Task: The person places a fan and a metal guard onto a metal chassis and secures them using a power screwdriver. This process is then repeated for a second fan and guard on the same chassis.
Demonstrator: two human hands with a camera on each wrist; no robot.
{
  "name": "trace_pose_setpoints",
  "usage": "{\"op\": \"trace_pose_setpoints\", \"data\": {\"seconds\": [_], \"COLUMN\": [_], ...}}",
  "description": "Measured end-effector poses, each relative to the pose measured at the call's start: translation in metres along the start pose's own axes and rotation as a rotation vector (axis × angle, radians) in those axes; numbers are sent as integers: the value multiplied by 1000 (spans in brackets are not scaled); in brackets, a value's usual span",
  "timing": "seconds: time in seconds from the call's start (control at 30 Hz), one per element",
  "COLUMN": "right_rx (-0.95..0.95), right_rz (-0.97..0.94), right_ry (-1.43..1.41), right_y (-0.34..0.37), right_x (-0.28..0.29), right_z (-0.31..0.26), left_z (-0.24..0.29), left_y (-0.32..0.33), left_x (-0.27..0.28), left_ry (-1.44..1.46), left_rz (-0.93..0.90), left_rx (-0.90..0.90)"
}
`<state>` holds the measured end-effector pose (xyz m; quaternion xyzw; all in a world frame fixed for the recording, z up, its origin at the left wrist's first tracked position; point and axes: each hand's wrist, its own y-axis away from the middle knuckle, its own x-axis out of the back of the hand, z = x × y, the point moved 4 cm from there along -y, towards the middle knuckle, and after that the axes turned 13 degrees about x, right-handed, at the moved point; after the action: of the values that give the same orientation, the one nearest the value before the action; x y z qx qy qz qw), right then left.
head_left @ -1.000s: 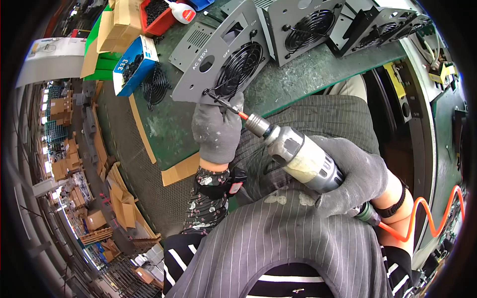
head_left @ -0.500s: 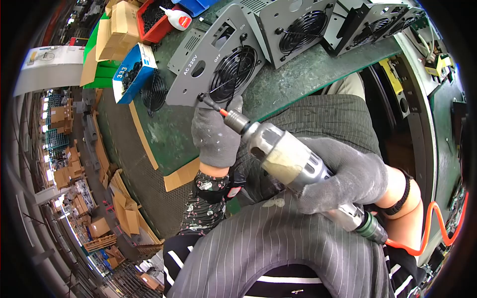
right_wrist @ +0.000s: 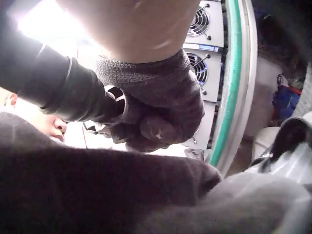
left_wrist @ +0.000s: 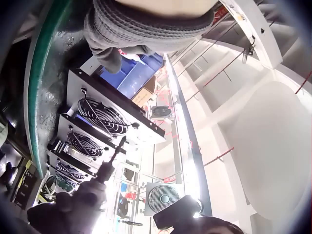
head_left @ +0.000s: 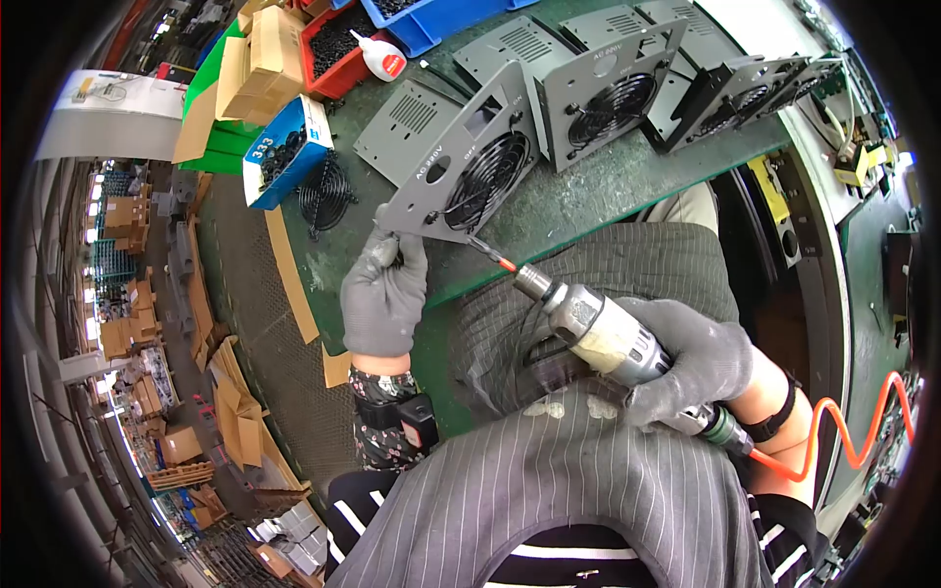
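My gloved right hand point(head_left: 691, 358) grips a pneumatic screwdriver point(head_left: 613, 338) with an orange air hose behind it. Its bit point(head_left: 488, 253) reaches the lower edge of a grey metal fan panel point(head_left: 417, 201), at a lower corner of the round black fan guard point(head_left: 487, 181). My gloved left hand point(head_left: 385, 294) pinches the panel's near left corner between thumb and fingers. From the left wrist view, the screwdriver point(left_wrist: 92, 187) points up at a guard corner on the panel point(left_wrist: 78, 83). In the right wrist view, the right hand point(right_wrist: 161, 107) wraps round the tool's dark body.
More fan panels point(head_left: 608, 108) stand in a row along the green bench point(head_left: 598, 181). A blue box of black parts point(head_left: 289, 157), a loose fan guard point(head_left: 325, 194), a red bin point(head_left: 343, 49) and a white bottle point(head_left: 380, 59) sit at the bench's left.
The bit has shifted right from the guard's left corner to the panel's lower edge. My left hand has moved from below the panel out to its left corner.
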<state>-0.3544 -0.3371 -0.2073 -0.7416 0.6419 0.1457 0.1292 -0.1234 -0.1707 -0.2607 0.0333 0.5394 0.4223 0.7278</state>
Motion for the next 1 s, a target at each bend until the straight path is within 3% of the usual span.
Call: {"op": "trace_pose_setpoints", "data": {"seconds": [0.07, 0.1, 0.13, 0.2, 0.23, 0.37, 0.43, 0.47, 0.53, 0.57, 0.63, 0.77, 0.83, 0.87, 0.93, 1.0], "right_rx": [-82, -90, -90, -84, -49, -69, -121, -123, -219, -222, -267, -190, -252, -252, -1, -36], "right_rz": [60, 55, 49, 80, 80, 82, 30, 29, 25, 23, 15, 7, 5, 5, -56, -65], "right_ry": [6, 88, 90, 57, 94, 52, 63, 63, -1, 1, -157, -153, -161, -163, 16, 20], "right_y": [1, 0, -1, -2, -3, -7, -9, -12, -17, -18, -18, -23, -22, -22, -23, -21], "right_x": [4, 6, 7, 9, 10, 9, 8, 7, 0, 0, -4, -3, -4, -3, 0, -1], "right_z": [12, 18, 22, 30, 35, 37, 38, 33, 20, 20, 22, 24, 21, 27, 36, 35], "left_z": [-9, -12, -12, -10, -14, -15, -18, -18, -17, -19, -20, -15, -18, -20, -25, -31], "left_y": [7, 7, 7, 7, 16, 24, 20, 16, 16, 18, 24, 27, 32, 33, 33, 35], "left_x": [1, 0, 2, 4, -16, -18, -7, 2, -4, -5, -12, 1, 4, 6, 5, 2], "left_ry": [154, 108, 109, -51, -159, -240, 140, 142, -59, -56, -141, -156, -179, -180, -210, -227], "left_rz": [-283, -394, -395, -252, 62, 151, -322, -322, -600, -599, 22, 33, -244, -243, -265, -218], "left_rx": [273, 295, 289, 169, 64, 33, 338, 337, 271, 268, 128, 204, 285, 286, 258, 227]}}
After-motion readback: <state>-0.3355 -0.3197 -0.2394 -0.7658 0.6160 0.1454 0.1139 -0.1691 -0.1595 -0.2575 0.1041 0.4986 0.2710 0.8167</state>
